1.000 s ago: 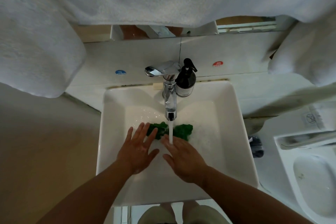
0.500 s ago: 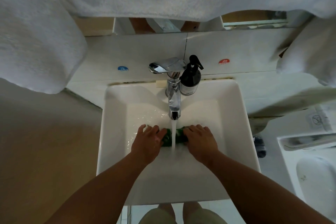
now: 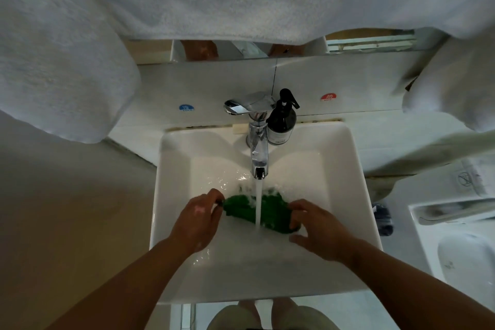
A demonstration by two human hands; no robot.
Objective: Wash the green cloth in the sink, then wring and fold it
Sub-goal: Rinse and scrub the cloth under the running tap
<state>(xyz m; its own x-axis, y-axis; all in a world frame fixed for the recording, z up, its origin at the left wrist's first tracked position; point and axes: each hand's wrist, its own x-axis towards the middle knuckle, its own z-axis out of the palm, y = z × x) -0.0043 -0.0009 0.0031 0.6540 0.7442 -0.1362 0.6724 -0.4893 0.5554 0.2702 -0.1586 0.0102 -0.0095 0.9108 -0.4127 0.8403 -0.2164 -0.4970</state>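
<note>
A bunched green cloth [image 3: 270, 211] lies in the white square sink [image 3: 174, 195], right under the water running from the chrome tap [image 3: 258, 150]. My left hand [image 3: 198, 220] pinches the cloth's left end with curled fingers. At the cloth's right end, my right hand [image 3: 316, 228] grips it, fingers curled over the edge. The stream hits the cloth's middle between both hands.
A dark pump bottle [image 3: 282, 120] stands on the sink's back rim beside the tap. White towels [image 3: 67, 48] hang overhead and at both sides. A toilet [image 3: 466, 244] is at the right. Blue and red stickers mark the tiled wall.
Both hands went from flat over the basin to gripping the cloth's ends. Since half a second ago they have pulled apart and toward me, exposing more of the cloth under the stream.
</note>
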